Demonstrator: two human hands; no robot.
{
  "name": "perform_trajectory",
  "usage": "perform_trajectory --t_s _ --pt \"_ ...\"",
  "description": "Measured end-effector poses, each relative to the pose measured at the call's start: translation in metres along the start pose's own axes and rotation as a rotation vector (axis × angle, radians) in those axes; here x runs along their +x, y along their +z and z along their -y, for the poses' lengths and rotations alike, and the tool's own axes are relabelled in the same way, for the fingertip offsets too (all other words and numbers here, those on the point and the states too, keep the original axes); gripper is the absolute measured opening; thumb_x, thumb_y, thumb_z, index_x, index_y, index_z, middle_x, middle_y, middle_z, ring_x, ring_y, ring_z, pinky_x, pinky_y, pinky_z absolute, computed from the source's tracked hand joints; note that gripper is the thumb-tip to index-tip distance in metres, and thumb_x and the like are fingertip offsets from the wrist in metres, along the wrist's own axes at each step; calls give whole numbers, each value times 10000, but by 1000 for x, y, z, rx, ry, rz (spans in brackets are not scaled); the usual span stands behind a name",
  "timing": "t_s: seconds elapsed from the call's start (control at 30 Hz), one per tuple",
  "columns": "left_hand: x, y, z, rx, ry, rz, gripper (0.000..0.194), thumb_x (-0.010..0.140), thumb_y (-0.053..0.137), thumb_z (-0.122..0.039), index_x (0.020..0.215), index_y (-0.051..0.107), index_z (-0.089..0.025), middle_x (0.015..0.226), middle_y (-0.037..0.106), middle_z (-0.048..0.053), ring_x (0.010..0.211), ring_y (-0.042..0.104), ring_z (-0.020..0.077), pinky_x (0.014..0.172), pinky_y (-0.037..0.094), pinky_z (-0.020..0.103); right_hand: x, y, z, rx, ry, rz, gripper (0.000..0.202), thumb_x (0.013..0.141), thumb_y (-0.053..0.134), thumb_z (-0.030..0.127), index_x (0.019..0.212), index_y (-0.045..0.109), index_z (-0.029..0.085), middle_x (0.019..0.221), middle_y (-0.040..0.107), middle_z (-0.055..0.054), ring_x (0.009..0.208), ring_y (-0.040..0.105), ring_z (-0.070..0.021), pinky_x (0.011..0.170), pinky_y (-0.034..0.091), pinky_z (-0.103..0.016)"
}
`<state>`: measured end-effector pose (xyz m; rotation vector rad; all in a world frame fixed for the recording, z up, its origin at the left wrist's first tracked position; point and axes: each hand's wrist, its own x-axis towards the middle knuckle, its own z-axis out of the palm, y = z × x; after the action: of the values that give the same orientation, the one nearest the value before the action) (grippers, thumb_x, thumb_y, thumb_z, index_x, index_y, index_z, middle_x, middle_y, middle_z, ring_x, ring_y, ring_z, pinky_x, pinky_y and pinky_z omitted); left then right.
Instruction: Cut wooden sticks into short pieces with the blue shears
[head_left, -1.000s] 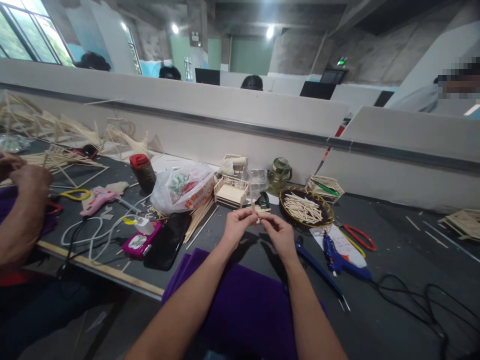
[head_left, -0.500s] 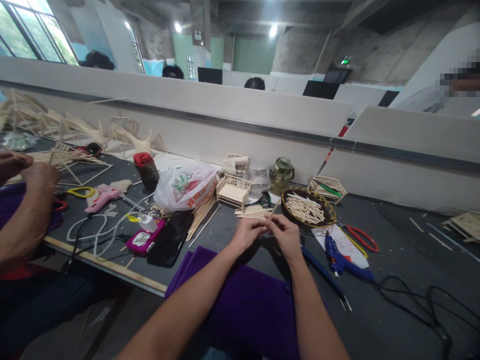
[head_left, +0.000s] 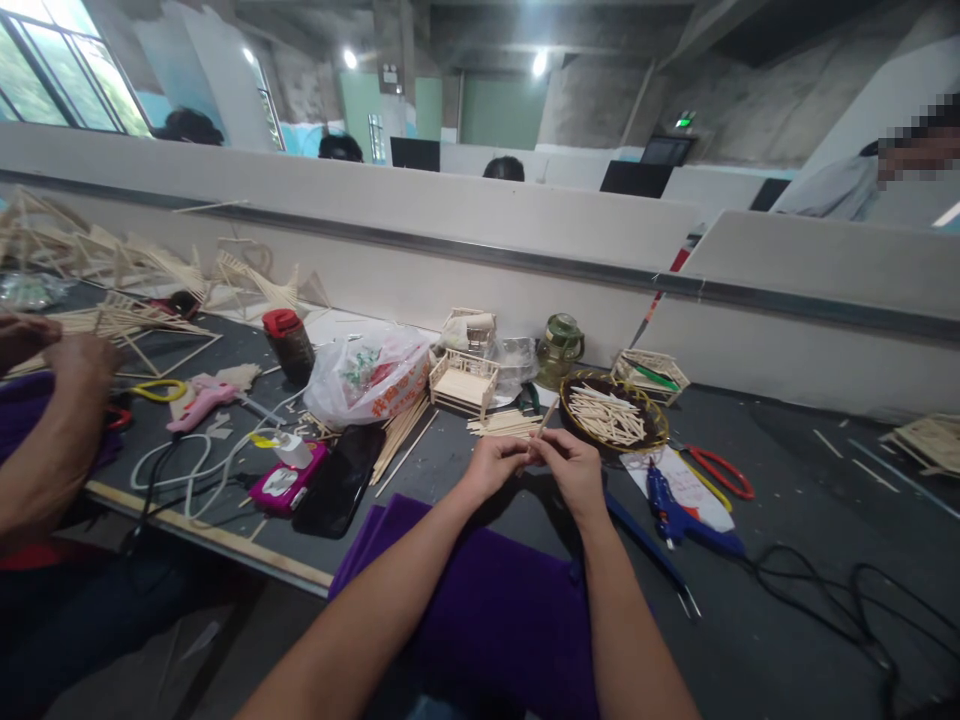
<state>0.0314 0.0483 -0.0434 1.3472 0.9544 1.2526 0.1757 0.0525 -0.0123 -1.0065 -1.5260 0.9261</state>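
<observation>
Two bare hands, both working at one slim wooden stick (head_left: pixel 550 410). Left hand (head_left: pixel 495 465): thumb and fingers closed in a pinch on it, low end. Right hand (head_left: pixel 571 468): pinching it too, fingertips meeting the left's. Stick tilts up and right out of the grip; exact contact points partly hidden by the fingers. It's above the dark tabletop (head_left: pixel 795 450), just beyond the purple cloth (head_left: pixel 487 600) under the forearms.

Behind the hands: loose row of short sticks (head_left: pixel 504 424), then miniature wooden bench (head_left: pixel 463 385) with railings. Wicker basket (head_left: pixel 663 422) full of cut sticks (head_left: pixel 609 414) sits beyond the right hand, green-lidded jar (head_left: pixel 560 350) behind it.

Right side: blue two-pronged tool (head_left: pixel 651 548) near the right forearm, then blue glue gun (head_left: pixel 671 512), partly on a paper sheet (head_left: pixel 709 495). Red-and-yellow-handled tool (head_left: pixel 724 472) beyond that; jaw type unclear.

Left side: long stick bundle (head_left: pixel 401 435) beside black smartphone (head_left: pixel 341 485), magenta power strip (head_left: pixel 291 482) next to the phone. White plastic bag (head_left: pixel 360 375) and red-lidded bottle (head_left: pixel 289 345) further back. Pink glue gun (head_left: pixel 202 402) well left, near a co-worker's hands (head_left: pixel 71 355); what they hold is too blurred to call.
</observation>
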Motion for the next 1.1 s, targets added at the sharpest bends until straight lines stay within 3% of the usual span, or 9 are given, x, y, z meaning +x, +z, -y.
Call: perform_trajectory --t_s 0.17,0.37,0.57,0.77,1.0,1.1 --pt "-1 -1 -7 24 47 38 267 716 701 -365 820 761 -127 790 733 70 767 647 199 789 473 305 0 2 -2 -29 -36 -20 236 758 658 353 909 713 180 877 695 -56 756 638 -182 681 534 -301" --pt "-1 0 -8 42 58 45 298 733 684 -397 810 754 -118 753 718 63 722 624 182 743 460 289 -2 4 5 -50 -76 -25 176 796 625 331 845 700 179 801 662 -39 689 617 -161 628 525 -276" --pt "-3 0 -7 92 74 54 248 735 679 -350 732 732 -107 677 667 40 657 572 147 678 424 249 -1 3 8 -99 -130 -18 147 799 625 304 833 700 182 818 661 -39 768 620 -167 699 500 -274" --pt "-3 2 -6 89 70 89 183 732 666 -280 698 701 -103 642 613 13 638 530 123 666 403 233 -3 1 14 -42 -125 -37 140 817 616 310 834 675 184 727 612 -7 609 569 -130 595 479 -253" --pt "-5 3 -8 124 134 82 194 776 614 -272 696 685 -110 667 606 16 677 528 131 675 406 237 -4 0 15 -101 -192 -87 119 816 625 291 825 688 191 784 645 -25 713 604 -151 683 483 -271" --pt "-4 2 -8 105 101 91 174 755 636 -264 703 691 -108 663 611 16 671 531 131 676 410 238 -3 1 14 -102 -165 -64 123 814 627 299 819 683 190 753 637 -17 689 601 -149 668 484 -271"
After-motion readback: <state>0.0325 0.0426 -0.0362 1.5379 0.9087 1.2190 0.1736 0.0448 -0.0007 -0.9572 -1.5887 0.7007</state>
